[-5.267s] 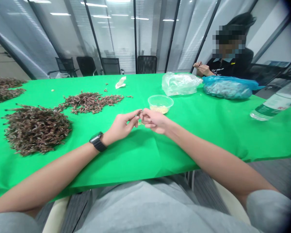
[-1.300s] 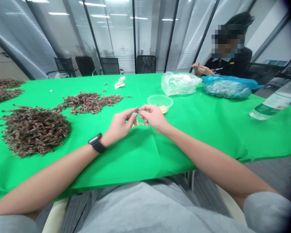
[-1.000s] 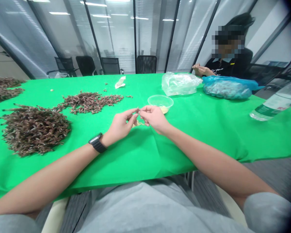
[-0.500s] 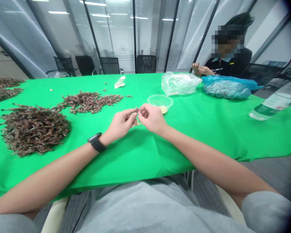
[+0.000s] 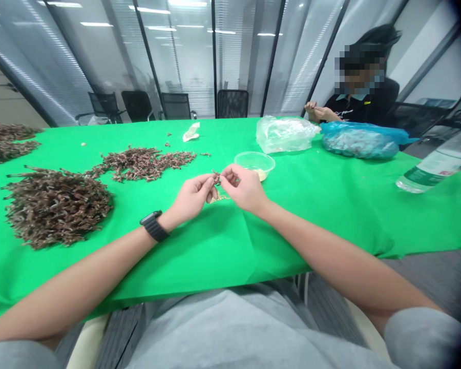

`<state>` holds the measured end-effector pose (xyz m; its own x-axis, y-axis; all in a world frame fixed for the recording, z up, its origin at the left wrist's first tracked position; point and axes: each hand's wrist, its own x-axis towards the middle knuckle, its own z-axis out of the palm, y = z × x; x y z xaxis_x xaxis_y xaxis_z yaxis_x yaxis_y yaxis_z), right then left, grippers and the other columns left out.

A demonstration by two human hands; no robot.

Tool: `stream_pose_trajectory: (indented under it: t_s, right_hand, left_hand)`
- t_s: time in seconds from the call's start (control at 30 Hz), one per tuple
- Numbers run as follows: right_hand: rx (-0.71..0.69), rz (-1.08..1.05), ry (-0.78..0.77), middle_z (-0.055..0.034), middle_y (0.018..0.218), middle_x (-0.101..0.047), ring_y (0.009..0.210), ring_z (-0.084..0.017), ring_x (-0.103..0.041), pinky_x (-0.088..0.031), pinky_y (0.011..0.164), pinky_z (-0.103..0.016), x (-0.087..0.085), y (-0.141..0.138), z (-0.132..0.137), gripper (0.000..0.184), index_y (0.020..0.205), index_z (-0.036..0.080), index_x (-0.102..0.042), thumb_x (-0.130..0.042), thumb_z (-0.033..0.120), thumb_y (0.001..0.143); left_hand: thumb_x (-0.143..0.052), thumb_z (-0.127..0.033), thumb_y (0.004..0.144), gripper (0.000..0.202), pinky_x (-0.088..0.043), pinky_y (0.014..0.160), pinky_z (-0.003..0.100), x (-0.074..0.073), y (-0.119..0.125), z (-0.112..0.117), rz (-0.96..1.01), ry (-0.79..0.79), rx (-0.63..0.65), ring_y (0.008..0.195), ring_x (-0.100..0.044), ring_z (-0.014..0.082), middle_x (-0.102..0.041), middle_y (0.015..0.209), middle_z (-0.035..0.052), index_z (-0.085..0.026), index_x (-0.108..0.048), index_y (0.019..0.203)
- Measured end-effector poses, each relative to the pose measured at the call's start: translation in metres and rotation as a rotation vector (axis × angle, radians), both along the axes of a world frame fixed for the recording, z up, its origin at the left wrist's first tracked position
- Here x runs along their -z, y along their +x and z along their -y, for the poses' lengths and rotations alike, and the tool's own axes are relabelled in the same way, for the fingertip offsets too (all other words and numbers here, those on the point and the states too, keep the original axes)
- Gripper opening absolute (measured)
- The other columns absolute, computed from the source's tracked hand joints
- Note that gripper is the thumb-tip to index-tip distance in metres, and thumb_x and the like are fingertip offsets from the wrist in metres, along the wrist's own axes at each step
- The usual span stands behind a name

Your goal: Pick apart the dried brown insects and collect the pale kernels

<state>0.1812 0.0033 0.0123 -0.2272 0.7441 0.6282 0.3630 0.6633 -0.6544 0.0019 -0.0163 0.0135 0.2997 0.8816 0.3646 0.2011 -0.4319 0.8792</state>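
My left hand (image 5: 192,197) and my right hand (image 5: 242,189) meet above the green tablecloth (image 5: 230,246), their fingertips pinching a small dried brown sprig (image 5: 216,178) between them. Just below the fingers lies a little scatter of pale crumbs (image 5: 218,199) on the cloth. A transparent plastic tub (image 5: 254,164) with pale grains in its bottom stands just beyond my right hand. A black smartwatch (image 5: 154,226) circles my left wrist.
Heaps of dried brown sprigs (image 5: 56,207) cover the left of the table, with a looser spread (image 5: 142,164) behind. Farther off lie a transparent plastic bag (image 5: 284,134), a full blue bag (image 5: 359,143) and a paper scrap (image 5: 191,132). A water bottle (image 5: 434,164) lies at right. A seated co-worker's hands (image 5: 317,114) work at the far end.
My hands stay together over the same spot, with the fingertips shifting slightly around the brown sprig. The co-worker and the objects on the table look unmoved.
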Motion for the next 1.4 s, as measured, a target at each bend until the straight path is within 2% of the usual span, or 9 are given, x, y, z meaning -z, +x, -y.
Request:
stream_pose_trajectory:
  t_s: [0.1,0.17,0.23,0.33,0.63,0.83,0.9,1.1,1.4]
  right_hand:
    - [-0.018,-0.167,-0.148,-0.0007,0.075,-0.063,0.066,-0.012,-0.056,-0.048,0.060,-0.024,-0.003,0.001,-0.003,0.013,0.089,0.018,-0.063,-0.060,0.031,0.088]
    - [-0.106,-0.259,-0.297,-0.0018,0.081,-0.066,0.067,-0.012,-0.057,-0.049,0.054,-0.023,-0.005,0.002,-0.005,0.021,0.099,0.019,-0.066,-0.064,0.033,0.085]
    - [-0.216,-0.322,-0.438,-0.0037,0.090,-0.070,0.070,-0.013,-0.059,-0.051,0.050,-0.022,-0.006,0.003,-0.006,0.030,0.107,0.019,-0.068,-0.069,0.036,0.081]
    - [-0.298,-0.369,-0.516,-0.0048,0.095,-0.072,0.074,-0.013,-0.062,-0.053,0.050,-0.021,-0.006,0.002,-0.004,0.030,0.101,0.019,-0.071,-0.075,0.035,0.077]
    - [-0.320,-0.364,-0.515,-0.0028,0.082,-0.070,0.068,-0.013,-0.062,-0.053,0.048,-0.021,-0.007,-0.002,0.001,0.026,0.089,0.018,-0.069,-0.077,0.036,0.074]
    - [-0.164,-0.057,-0.127,-0.0031,0.079,-0.072,0.069,-0.012,-0.060,-0.049,0.059,-0.023,-0.010,-0.002,0.010,0.015,0.085,0.017,-0.071,-0.062,0.028,0.086]
    - [-0.157,-0.003,-0.074,-0.0025,0.077,-0.072,0.067,-0.012,-0.059,-0.047,0.061,-0.023,-0.010,-0.002,0.013,0.016,0.084,0.017,-0.072,-0.060,0.027,0.088]
    - [-0.229,-0.077,-0.147,-0.0027,0.075,-0.070,0.069,-0.013,-0.060,-0.047,0.063,-0.024,-0.008,-0.004,0.010,0.015,0.081,0.016,-0.067,-0.061,0.028,0.086]
    - [-0.334,-0.017,-0.227,0.0017,0.067,-0.062,0.061,-0.010,-0.052,-0.043,0.062,-0.024,-0.006,-0.005,0.008,0.014,0.076,0.016,-0.060,-0.058,0.026,0.086]
  left_hand:
    - [-0.056,-0.057,0.096,0.042,-0.041,0.055,0.025,0.004,-0.001,-0.004,0.065,-0.026,-0.015,0.053,-0.049,0.0114,-0.061,0.065,0.0006,-0.016,-0.062,0.106]
    - [-0.058,-0.057,0.095,0.042,-0.041,0.056,0.025,0.005,-0.002,-0.006,0.103,-0.047,0.007,0.054,-0.049,0.0116,-0.060,0.064,-0.0004,-0.017,-0.059,0.108]
    - [-0.059,-0.056,0.095,0.038,-0.041,0.057,0.024,0.005,-0.004,-0.007,0.132,-0.064,0.048,0.056,-0.049,0.0116,-0.060,0.065,-0.0005,-0.018,-0.058,0.102]
    - [-0.063,-0.052,0.093,0.035,-0.039,0.058,0.024,0.006,-0.006,-0.009,0.168,-0.094,0.115,0.059,-0.049,0.0115,-0.058,0.067,0.0002,-0.018,-0.059,0.091]
    - [-0.069,-0.034,0.088,0.022,-0.037,0.061,0.023,0.013,-0.006,-0.011,0.332,-0.274,0.184,0.062,-0.044,0.0100,-0.053,0.073,0.0003,-0.016,-0.060,0.080]
    - [-0.069,-0.025,0.085,0.019,-0.036,0.060,0.022,0.009,-0.004,-0.007,0.405,-0.356,0.183,0.061,-0.040,0.0090,-0.048,0.071,-0.0007,-0.015,-0.056,0.075]
    - [-0.069,-0.025,0.086,0.019,-0.036,0.060,0.022,0.008,-0.004,-0.007,0.410,-0.360,0.180,0.061,-0.041,0.0091,-0.049,0.071,-0.0007,-0.015,-0.056,0.076]
    - [-0.070,-0.028,0.087,0.021,-0.036,0.060,0.022,0.010,-0.004,-0.008,0.417,-0.353,0.192,0.060,-0.041,0.0090,-0.049,0.069,-0.0008,-0.014,-0.056,0.077]
    - [-0.071,-0.035,0.089,0.026,-0.035,0.060,0.021,0.012,-0.003,-0.007,0.419,-0.314,0.185,0.060,-0.039,0.0089,-0.048,0.069,-0.0023,-0.015,-0.056,0.082]
